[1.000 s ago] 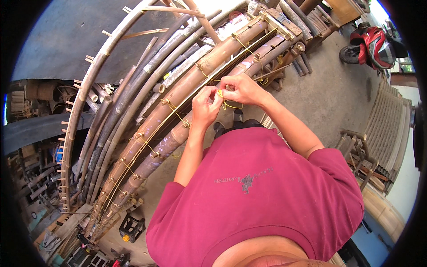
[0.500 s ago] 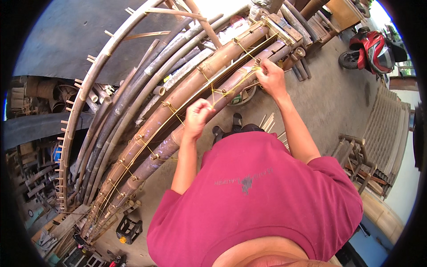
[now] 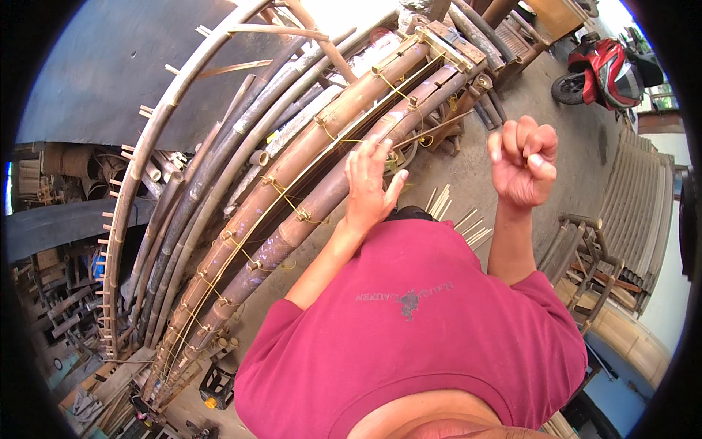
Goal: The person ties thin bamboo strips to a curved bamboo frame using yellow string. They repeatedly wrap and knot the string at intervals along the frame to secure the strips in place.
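Two long bamboo poles lie side by side, running from the upper middle to the lower left: a near pole point(image 3: 279, 241) and a far pole point(image 3: 296, 150). Short wooden pegs point(image 3: 303, 214) stick out of both, with thin yellow cord point(image 3: 281, 190) laced between them. My left hand point(image 3: 368, 183) is open, fingers spread, its fingertips at the near pole's upper part. Off to the right, my right hand point(image 3: 523, 164) is raised away from the poles with its fingers curled closed. Whatever it pinches, if anything, is hidden.
Beyond the poles lie several dark pipes point(image 3: 212, 150) and a curved, pegged bamboo frame point(image 3: 121, 219). Thin sticks point(image 3: 441, 201) lie on the floor beside me. A red motorbike point(image 3: 616, 77) stands upper right, a bamboo rack point(image 3: 592, 252) right, a black jerrycan point(image 3: 217, 388) lower left.
My left hand has opened and moved up and right along the near pole. My right hand has left the cord, swinging right and toward me, fingers curled.
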`<state>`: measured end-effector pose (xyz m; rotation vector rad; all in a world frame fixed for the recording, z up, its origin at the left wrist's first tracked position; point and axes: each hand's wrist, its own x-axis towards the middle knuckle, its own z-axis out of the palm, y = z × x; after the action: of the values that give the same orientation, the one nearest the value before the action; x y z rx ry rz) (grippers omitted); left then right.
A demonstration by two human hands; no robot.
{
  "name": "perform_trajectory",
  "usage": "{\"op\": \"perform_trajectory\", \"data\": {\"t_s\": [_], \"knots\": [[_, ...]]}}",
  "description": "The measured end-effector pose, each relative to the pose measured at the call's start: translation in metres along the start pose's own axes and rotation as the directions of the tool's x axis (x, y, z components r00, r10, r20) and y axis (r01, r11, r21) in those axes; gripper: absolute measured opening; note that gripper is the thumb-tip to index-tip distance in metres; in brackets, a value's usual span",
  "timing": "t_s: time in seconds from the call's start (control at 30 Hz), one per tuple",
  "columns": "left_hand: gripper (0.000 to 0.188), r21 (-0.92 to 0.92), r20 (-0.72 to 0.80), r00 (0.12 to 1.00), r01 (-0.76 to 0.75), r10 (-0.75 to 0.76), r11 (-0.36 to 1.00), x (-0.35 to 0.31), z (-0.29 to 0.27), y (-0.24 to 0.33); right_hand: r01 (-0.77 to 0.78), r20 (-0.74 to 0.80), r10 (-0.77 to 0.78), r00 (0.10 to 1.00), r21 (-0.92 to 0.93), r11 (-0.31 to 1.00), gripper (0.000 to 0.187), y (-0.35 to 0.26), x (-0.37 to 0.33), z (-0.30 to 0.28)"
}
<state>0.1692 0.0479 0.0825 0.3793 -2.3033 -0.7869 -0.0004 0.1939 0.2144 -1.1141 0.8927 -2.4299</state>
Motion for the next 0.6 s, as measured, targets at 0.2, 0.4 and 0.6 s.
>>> {"op": "perform_trajectory", "data": {"t_s": [0.2, 0.4, 0.6], "knots": [[0.024, -0.447, 0.501, 0.866, 0.254, 0.004, 0.858, -0.017, 0.017, 0.014, -0.47, -0.318, 0.362, 0.876, -0.398, 0.788, 0.02, 0.042, -0.013, -0.023], [0.023, -0.375, 0.579, 0.815, 0.29, -0.022, 0.881, -0.019, 0.008, 0.021, -0.386, -0.102, 0.624, 0.775, -0.857, 0.34, 0.05, 0.199, -0.046, -0.038], [0.022, -0.211, 0.397, 0.899, 0.283, -0.182, 0.936, -0.009, -0.029, 0.002, -0.351, 0.081, 0.808, 0.584, -0.872, 0.341, 0.034, 0.226, -0.02, -0.014]]}}
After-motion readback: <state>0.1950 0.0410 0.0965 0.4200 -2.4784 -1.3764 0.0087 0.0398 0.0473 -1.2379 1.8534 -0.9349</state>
